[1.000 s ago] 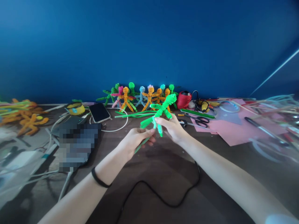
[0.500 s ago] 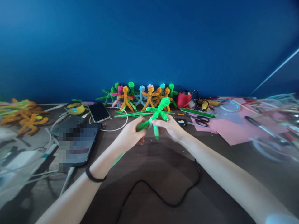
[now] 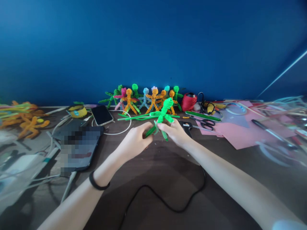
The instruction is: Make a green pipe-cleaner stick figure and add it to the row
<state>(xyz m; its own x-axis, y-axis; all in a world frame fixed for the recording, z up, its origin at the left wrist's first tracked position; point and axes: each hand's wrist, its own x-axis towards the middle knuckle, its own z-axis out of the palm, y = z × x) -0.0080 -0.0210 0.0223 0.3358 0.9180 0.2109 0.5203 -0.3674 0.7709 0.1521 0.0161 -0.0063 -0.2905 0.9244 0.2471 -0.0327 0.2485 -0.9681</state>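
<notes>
Wall (image 3: 153, 48), deep blue, fills the far half of the view. Below it a dark brown table (image 3: 172, 179) runs from the near edge to the wall's foot. Pink paper sheets (image 3: 230, 134) lie spread on the right side, and a heap of orange pipe-cleaner pieces (image 3: 26, 119) sits far left. A black cable (image 3: 165, 204) loops across the near middle of the table.

A row of small pipe-cleaner figures (image 3: 146, 99), green, orange, pink and pale blue, stands against the wall. Loose green stems (image 3: 136, 117) lie just in front of them. A phone (image 3: 102, 115) lies to the left of the row, a red spool (image 3: 188, 102) to its right, and black scissors (image 3: 203, 124) rest near the pink sheets.

At mid-table, the left hand (image 3: 134, 140), with a black band (image 3: 98, 185) at its wrist, is closed around one lower limb of a bright green figure (image 3: 163, 113). The right hand (image 3: 176, 132) pinches the figure low on its body, fingers touching the other limb. The figure is held above the table, head tilted toward the far row.
</notes>
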